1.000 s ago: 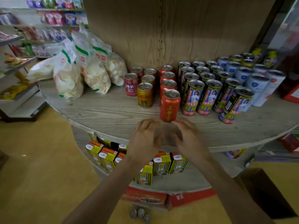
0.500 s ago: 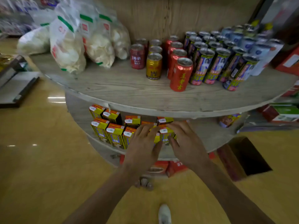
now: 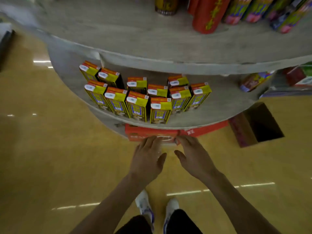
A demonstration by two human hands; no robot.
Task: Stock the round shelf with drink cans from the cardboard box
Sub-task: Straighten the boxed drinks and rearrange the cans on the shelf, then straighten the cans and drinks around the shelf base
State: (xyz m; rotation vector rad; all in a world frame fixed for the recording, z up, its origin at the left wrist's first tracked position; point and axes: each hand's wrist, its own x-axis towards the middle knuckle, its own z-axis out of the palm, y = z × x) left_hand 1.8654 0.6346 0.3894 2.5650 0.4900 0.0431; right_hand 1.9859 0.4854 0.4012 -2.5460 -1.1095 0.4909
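The red cardboard box [image 3: 143, 133] lies on the floor, half tucked under the lowest tier of the round shelf [image 3: 168, 65]. My left hand [image 3: 148, 157] and my right hand [image 3: 194, 156] reach down side by side with relaxed fingers, empty, their fingertips at the box's front edge. The box's contents are hidden behind my hands. On the top tier, a red can [image 3: 208, 16] stands at the front of rows of red, gold [image 3: 166, 5] and yellow-pink cans [image 3: 236, 10].
Several yellow drink cartons [image 3: 138, 105] line the middle tier. An open empty cardboard box [image 3: 258, 124] sits on the yellow floor to the right. More packaged goods [image 3: 253, 81] lie at the right of the middle tier. My white shoes [image 3: 143, 206] are below.
My view tilted down from the top tier to the floor. Both hands dropped from the red can on the top shelf, past the cartons, down to the red box.
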